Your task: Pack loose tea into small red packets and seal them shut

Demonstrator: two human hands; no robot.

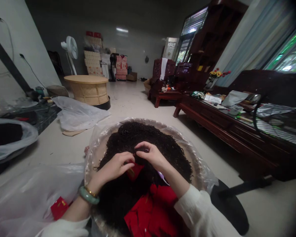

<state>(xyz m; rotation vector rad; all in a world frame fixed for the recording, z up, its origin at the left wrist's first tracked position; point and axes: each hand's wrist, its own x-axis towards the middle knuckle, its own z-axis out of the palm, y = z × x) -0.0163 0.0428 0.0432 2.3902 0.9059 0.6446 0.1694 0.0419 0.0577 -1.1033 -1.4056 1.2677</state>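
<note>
While the left hand (120, 164) at nine o'clock and the right hand (151, 155) at three face each other above a heap of dark, twisted strands (150, 131), their fingers curl with the tips close together; the spot is dim, so I cannot tell whether they pinch anything. A small red packet (136, 171) sits just below the fingers. At six o'clock, larger red pouches (155, 212) lie over the heap in the plastic-lined round basket (196, 152). A green bangle (88, 196) circles the left wrist.
</note>
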